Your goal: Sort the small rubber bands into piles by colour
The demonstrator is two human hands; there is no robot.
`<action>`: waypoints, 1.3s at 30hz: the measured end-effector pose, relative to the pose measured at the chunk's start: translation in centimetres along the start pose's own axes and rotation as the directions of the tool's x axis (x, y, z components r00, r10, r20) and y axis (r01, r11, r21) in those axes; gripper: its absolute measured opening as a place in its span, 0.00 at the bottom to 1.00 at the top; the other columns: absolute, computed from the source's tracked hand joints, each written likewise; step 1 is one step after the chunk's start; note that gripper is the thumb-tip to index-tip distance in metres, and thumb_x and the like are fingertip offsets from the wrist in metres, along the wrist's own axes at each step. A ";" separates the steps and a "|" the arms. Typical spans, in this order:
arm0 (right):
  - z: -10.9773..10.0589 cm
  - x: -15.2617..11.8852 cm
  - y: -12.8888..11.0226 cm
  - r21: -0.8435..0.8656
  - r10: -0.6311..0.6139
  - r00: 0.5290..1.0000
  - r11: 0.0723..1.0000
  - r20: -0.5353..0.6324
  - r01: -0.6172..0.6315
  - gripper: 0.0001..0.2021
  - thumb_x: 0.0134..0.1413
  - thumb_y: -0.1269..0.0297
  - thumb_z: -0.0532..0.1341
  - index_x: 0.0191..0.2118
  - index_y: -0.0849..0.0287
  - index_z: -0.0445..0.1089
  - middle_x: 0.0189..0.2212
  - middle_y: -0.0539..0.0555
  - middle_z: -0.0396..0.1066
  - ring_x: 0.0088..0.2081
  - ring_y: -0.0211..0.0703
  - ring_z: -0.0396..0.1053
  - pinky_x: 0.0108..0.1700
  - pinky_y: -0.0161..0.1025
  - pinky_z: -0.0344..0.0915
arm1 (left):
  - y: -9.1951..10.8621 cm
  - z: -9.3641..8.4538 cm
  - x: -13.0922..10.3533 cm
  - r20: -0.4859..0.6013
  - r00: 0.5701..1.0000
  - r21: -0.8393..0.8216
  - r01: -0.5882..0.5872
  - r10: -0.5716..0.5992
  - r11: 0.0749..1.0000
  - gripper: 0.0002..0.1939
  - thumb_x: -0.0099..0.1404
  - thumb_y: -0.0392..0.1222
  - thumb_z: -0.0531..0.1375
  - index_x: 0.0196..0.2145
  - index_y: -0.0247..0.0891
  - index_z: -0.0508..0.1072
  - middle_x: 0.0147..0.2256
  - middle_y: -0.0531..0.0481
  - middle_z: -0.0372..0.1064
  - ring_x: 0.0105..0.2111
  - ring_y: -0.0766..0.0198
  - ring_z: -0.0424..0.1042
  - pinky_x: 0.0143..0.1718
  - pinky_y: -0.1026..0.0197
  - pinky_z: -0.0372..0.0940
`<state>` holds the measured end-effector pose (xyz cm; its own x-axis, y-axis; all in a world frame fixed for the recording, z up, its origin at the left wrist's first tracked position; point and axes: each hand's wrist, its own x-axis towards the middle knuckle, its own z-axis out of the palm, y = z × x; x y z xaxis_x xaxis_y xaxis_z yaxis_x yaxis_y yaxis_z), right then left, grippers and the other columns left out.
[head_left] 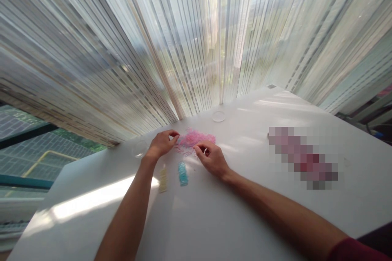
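Observation:
A loose heap of thin pink strands [196, 138], with a few bluish bits at its left side, lies on the white table. My left hand [163, 143] is at the heap's left edge, thumb and fingertips drawn together in a pinch. At its front right edge, my right hand [212, 158] also pinches, thumb against forefinger. Whatever is between the fingertips of either hand is too small to make out. Nearer to me, between my forearms, lie a flat blue strip-like bundle [183, 173] and a pale yellow one [163, 180], side by side and apart.
A clear round dish or lid [219, 116] lies behind the heap, and another clear round piece [141, 149] is left of my left hand. A pixelated pinkish object [303, 159] is at right on the white table [245, 228]. Striped curtains [196, 40] hang along the far edge.

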<state>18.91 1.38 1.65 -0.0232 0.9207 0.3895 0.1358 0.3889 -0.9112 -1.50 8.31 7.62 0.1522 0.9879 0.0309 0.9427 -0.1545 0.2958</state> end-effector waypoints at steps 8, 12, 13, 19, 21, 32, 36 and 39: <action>0.2 0.0 0.2 0.011 -0.003 1.000 1.000 -0.018 0.003 0.10 0.59 0.62 0.60 0.30 0.59 0.74 0.26 0.50 0.72 0.26 0.36 0.65 0.29 0.33 0.62 | 0.3 -0.5 -0.1 -0.006 1.000 -0.070 -0.030 0.029 0.997 0.13 0.63 0.46 0.58 0.39 0.39 0.80 0.36 0.48 0.80 0.30 0.62 0.73 0.37 0.61 0.66; 0.2 0.1 0.2 0.025 -0.004 1.000 1.000 -0.015 0.005 0.09 0.58 0.63 0.60 0.32 0.60 0.75 0.27 0.51 0.74 0.27 0.35 0.66 0.29 0.33 0.62 | 0.5 -0.8 -0.8 0.005 0.998 -0.132 -0.062 0.063 0.989 0.15 0.63 0.49 0.58 0.39 0.39 0.80 0.35 0.48 0.79 0.27 0.63 0.71 0.33 0.62 0.66; 0.1 0.1 0.2 0.030 -0.007 1.000 1.000 -0.014 0.008 0.09 0.58 0.63 0.60 0.33 0.60 0.75 0.28 0.52 0.74 0.27 0.36 0.66 0.29 0.33 0.62 | 0.7 -0.8 -1.1 0.011 0.997 -0.163 -0.074 0.077 0.984 0.16 0.62 0.50 0.58 0.39 0.38 0.79 0.35 0.48 0.79 0.27 0.63 0.71 0.32 0.62 0.66; 0.0 0.2 0.0 0.077 0.003 1.000 0.997 -0.004 -0.003 0.11 0.56 0.61 0.64 0.42 0.60 0.77 0.33 0.54 0.77 0.29 0.37 0.70 0.30 0.33 0.65 | 3.1 -1.4 -3.8 0.095 0.964 -0.303 -0.209 0.248 0.930 0.16 0.64 0.52 0.58 0.39 0.39 0.79 0.31 0.50 0.77 0.28 0.65 0.70 0.32 0.64 0.65; 0.0 0.2 0.0 0.082 0.016 1.000 0.996 0.015 -0.018 0.11 0.55 0.59 0.65 0.40 0.59 0.77 0.33 0.54 0.78 0.29 0.37 0.70 0.29 0.33 0.65 | 4.0 -1.6 -4.5 0.126 0.950 -0.308 -0.237 0.286 0.921 0.16 0.65 0.52 0.58 0.39 0.39 0.79 0.30 0.52 0.76 0.27 0.66 0.68 0.31 0.65 0.64; 0.1 0.2 0.4 0.092 0.050 0.998 0.994 0.022 -0.052 0.07 0.56 0.62 0.63 0.33 0.58 0.77 0.30 0.52 0.78 0.29 0.37 0.71 0.29 0.33 0.63 | 2.2 -2.1 -4.1 0.050 0.975 -0.227 -0.199 0.215 0.953 0.15 0.64 0.52 0.59 0.37 0.40 0.79 0.33 0.51 0.78 0.28 0.65 0.70 0.35 0.63 0.67; 0.3 0.1 0.7 0.108 0.078 0.997 0.991 0.019 -0.080 0.07 0.55 0.62 0.62 0.35 0.58 0.77 0.31 0.52 0.78 0.29 0.37 0.72 0.28 0.33 0.63 | -0.9 -2.1 -2.0 -0.049 0.998 -0.127 -0.042 0.036 0.991 0.17 0.62 0.53 0.59 0.40 0.39 0.78 0.37 0.47 0.79 0.32 0.60 0.74 0.38 0.60 0.68; 0.3 0.1 0.8 0.105 0.091 0.996 0.990 0.019 -0.093 0.08 0.55 0.62 0.62 0.35 0.58 0.77 0.32 0.52 0.78 0.29 0.38 0.72 0.29 0.33 0.64 | -2.1 -1.8 -0.7 0.013 1.000 -0.108 -0.022 0.024 0.994 0.17 0.62 0.52 0.57 0.40 0.39 0.78 0.37 0.47 0.80 0.32 0.60 0.75 0.38 0.60 0.69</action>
<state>18.68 1.82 0.90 -0.0295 0.9528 0.3020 0.0322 0.3029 -0.9525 -4.15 8.00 8.67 0.1782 0.9837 0.0259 0.9014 -0.1738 0.3967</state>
